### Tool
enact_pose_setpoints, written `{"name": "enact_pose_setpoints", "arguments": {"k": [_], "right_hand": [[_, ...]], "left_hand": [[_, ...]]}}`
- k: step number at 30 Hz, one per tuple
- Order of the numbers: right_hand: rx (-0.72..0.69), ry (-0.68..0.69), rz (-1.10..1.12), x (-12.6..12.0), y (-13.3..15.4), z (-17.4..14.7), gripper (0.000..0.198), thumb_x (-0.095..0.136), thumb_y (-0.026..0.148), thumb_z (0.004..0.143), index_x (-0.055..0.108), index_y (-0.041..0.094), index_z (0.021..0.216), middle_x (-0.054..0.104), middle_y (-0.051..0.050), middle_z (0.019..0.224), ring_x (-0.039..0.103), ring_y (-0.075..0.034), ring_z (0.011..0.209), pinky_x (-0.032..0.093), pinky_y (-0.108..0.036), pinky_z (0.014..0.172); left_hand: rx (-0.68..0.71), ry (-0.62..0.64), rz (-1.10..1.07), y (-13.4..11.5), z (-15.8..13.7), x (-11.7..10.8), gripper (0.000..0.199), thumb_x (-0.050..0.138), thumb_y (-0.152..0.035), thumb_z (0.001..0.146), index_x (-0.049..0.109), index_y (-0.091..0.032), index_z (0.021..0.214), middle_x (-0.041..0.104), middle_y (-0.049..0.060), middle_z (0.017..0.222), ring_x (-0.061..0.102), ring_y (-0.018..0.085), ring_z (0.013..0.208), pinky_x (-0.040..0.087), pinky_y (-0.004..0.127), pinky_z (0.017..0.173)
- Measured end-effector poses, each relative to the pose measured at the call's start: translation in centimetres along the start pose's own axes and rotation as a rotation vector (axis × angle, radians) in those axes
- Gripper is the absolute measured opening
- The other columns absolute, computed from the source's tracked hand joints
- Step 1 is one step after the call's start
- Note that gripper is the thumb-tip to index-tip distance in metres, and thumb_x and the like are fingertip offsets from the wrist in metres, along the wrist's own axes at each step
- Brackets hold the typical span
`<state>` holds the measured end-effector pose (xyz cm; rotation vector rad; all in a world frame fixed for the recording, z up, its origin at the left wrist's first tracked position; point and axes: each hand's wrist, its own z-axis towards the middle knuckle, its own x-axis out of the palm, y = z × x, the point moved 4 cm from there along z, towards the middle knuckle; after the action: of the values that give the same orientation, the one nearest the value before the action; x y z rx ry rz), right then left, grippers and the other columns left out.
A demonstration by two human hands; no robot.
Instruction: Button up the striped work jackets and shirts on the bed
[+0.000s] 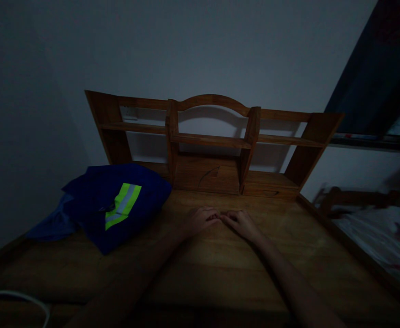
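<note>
Over the middle of the wooden desk [227, 269], my left hand [201, 219] and my right hand [241, 223] meet at the fingertips. The fingers of both are curled and pinched. Whatever they may hold between them is too small and dark to make out. To the left of my left hand lies a crumpled dark blue garment [145, 191] with a yellow-green and silver reflective strip [123, 205]. A lighter blue cloth [54, 223] sticks out from under its left side.
A wooden shelf unit [213, 142] with compartments and small drawers stands at the desk's back, against a pale wall [200, 45]. A white cable [18, 295] curves at the lower left. Beyond the desk's right edge lies whitish bedding or plastic [381, 232]. The room is dim.
</note>
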<state>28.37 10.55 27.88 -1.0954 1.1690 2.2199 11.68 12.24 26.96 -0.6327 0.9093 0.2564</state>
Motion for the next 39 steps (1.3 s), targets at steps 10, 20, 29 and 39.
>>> {"name": "enact_pose_setpoints", "arguments": {"k": [10, 20, 29, 39], "right_hand": [[0.005, 0.004, -0.028, 0.4, -0.6, 0.1, 0.035, 0.042, 0.041, 0.091, 0.067, 0.018, 0.081, 0.068, -0.003, 0.076, 0.06, -0.015, 0.065, 0.037, -0.022, 0.059], [-0.004, -0.003, -0.001, 0.4, -0.2, 0.1, 0.038, 0.04, 0.044, 0.092, 0.068, 0.019, 0.084, 0.068, -0.003, 0.078, 0.061, -0.016, 0.067, 0.037, -0.022, 0.06], [0.012, -0.011, -0.012, 0.2, 0.4, 0.1, 0.045, 0.037, 0.049, 0.091, 0.069, 0.018, 0.081, 0.068, -0.003, 0.075, 0.06, -0.016, 0.063, 0.036, -0.022, 0.057], [0.008, -0.001, 0.015, 0.0, 0.7, 0.0, 0.043, 0.036, 0.046, 0.092, 0.069, 0.019, 0.088, 0.07, -0.003, 0.08, 0.061, -0.016, 0.067, 0.038, -0.022, 0.06]], "left_hand": [[-0.013, -0.069, 0.016, -0.2, 0.1, 0.0, 0.028, 0.046, -0.043, 0.087, 0.062, -0.021, 0.09, 0.063, 0.001, 0.089, 0.057, 0.014, 0.085, 0.042, 0.025, 0.079], [-0.029, -0.067, 0.001, -0.6, 0.0, -0.1, 0.027, 0.04, -0.039, 0.09, 0.059, -0.022, 0.099, 0.063, 0.002, 0.095, 0.058, 0.014, 0.088, 0.043, 0.026, 0.081], [-0.025, -0.059, 0.024, -0.4, 0.0, -0.3, 0.025, 0.037, -0.03, 0.092, 0.059, -0.02, 0.098, 0.062, 0.003, 0.095, 0.057, 0.015, 0.09, 0.043, 0.026, 0.082], [-0.042, -0.062, 0.022, 0.1, 0.0, -0.2, 0.02, 0.043, -0.031, 0.09, 0.06, -0.02, 0.095, 0.061, 0.002, 0.091, 0.056, 0.014, 0.084, 0.043, 0.025, 0.077]]}}
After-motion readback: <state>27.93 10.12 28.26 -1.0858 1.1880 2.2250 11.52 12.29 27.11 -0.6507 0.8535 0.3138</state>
